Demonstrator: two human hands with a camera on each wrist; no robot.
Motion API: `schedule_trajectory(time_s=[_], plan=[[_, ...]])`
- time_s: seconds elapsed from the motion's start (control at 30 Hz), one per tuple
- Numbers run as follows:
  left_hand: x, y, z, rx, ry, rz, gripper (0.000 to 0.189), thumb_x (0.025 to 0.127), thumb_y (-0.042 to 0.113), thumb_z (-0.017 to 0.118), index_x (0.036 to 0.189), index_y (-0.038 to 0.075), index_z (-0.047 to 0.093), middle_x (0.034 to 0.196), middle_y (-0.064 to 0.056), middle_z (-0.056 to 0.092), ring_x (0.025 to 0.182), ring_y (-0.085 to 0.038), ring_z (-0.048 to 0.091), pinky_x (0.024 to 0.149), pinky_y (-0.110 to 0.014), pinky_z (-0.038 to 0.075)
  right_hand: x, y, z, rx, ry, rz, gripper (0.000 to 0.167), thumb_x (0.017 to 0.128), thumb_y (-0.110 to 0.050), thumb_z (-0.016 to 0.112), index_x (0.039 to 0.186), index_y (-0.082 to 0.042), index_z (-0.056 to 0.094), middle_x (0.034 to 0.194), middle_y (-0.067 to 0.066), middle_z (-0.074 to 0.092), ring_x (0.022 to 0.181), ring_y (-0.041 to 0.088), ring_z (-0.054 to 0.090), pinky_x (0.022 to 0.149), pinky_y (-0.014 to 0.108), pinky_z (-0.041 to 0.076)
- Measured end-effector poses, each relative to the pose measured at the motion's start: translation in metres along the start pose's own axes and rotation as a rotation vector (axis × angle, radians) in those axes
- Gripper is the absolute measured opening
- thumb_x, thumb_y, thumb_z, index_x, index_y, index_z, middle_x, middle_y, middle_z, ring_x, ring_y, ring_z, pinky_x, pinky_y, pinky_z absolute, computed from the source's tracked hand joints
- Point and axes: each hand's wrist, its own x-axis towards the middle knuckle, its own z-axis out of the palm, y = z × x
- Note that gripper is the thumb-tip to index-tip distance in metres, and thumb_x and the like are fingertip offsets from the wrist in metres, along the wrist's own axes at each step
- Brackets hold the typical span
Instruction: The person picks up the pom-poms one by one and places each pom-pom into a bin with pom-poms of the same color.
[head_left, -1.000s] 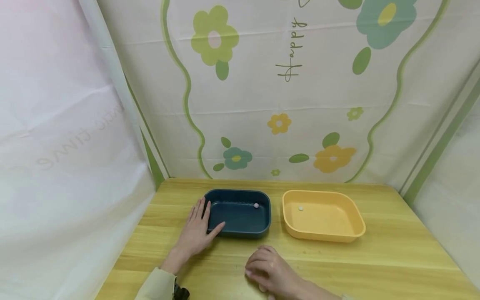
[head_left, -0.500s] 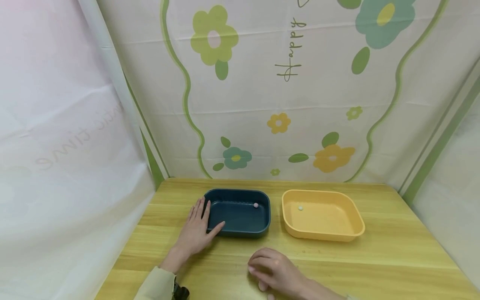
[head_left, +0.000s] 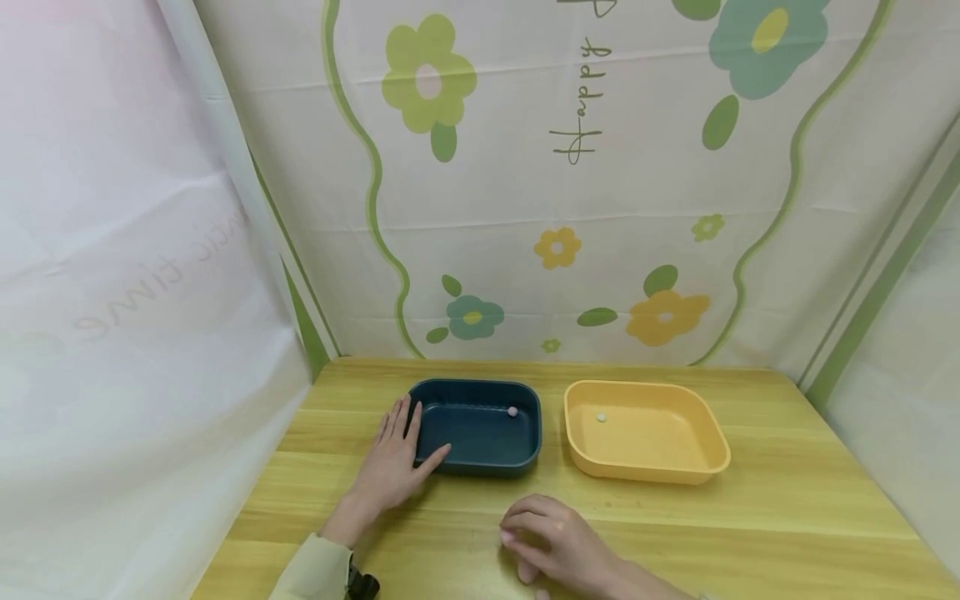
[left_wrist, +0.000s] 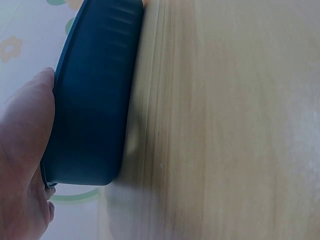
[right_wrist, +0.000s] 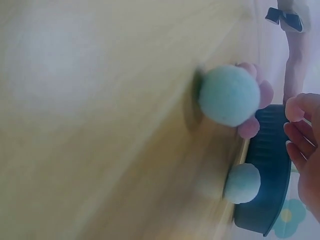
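Note:
My left hand (head_left: 393, 462) rests at the left end of the dark blue tray (head_left: 480, 442), fingers spread along the side and thumb across the front rim. The left wrist view shows the thumb beside that tray's wall (left_wrist: 95, 100). Inside it lies a small pink pom-pom (head_left: 512, 412). My right hand (head_left: 558, 542) hovers low in front of the trays, its fingers loosely bent, with nothing visible between them. Beneath it, a pink pom-pom (head_left: 527, 572) partly shows. The right wrist view has a large mint pom-pom (right_wrist: 230, 95), a smaller mint one (right_wrist: 243, 183) and several pink ones (right_wrist: 248, 128) on the table.
To the right stands a yellow tray (head_left: 652, 442) with a pale mint pom-pom (head_left: 602, 417) in it. Both trays sit on a wood-grain table (head_left: 787, 517). A flower-printed cloth (head_left: 487, 192) hangs behind, and more cloth hangs at both sides.
My right hand has shifted slightly to the right, keeping its loosely bent pose. The left hand, both trays and the pom-poms in them look unchanged.

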Motion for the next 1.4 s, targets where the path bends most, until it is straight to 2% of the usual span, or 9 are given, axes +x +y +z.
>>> schedule_trajectory(time_s=[0.43,0.87,1.1,1.4], plan=[[0.0,0.0,0.0,-0.008,-0.011,0.002,0.102,0.108,0.069,0.054,0.175,0.001,0.019,0.185,-0.023,0.008,0.173,-0.043,0.01,0.141,-0.062,0.015,0.002,0.0,-0.007,-0.006,0.01,0.005,0.017,0.092,-0.005,0.088,0.107,-0.013,0.084,0.11,-0.005,0.079,0.101,0.009,0.075,0.095,0.013,0.059],[0.0,0.0,-0.001,-0.008,-0.016,-0.004,0.101,0.108,0.069,0.053,0.175,0.0,0.021,0.185,-0.023,0.007,0.173,-0.043,0.009,0.141,-0.062,0.015,0.0,0.004,-0.008,-0.045,0.044,-0.059,0.014,0.094,-0.007,0.087,0.106,-0.013,0.083,0.11,-0.005,0.078,0.101,0.009,0.074,0.095,0.014,0.059],[0.001,0.0,0.0,-0.014,-0.014,-0.006,0.102,0.108,0.069,0.054,0.174,-0.001,0.021,0.185,-0.024,0.008,0.174,-0.043,0.008,0.141,-0.062,0.016,-0.002,0.005,-0.009,-0.045,0.047,-0.054,0.023,0.089,-0.005,0.089,0.109,-0.012,0.08,0.11,-0.001,0.078,0.102,0.011,0.074,0.099,0.014,0.058],[0.001,-0.001,0.001,-0.014,-0.014,-0.004,0.102,0.108,0.069,0.053,0.175,-0.001,0.02,0.185,-0.022,0.005,0.173,-0.043,0.009,0.141,-0.062,0.016,0.0,0.004,-0.012,-0.049,0.065,-0.062,0.022,0.09,-0.007,0.088,0.109,-0.012,0.078,0.109,0.0,0.078,0.101,0.01,0.074,0.1,0.014,0.058]])
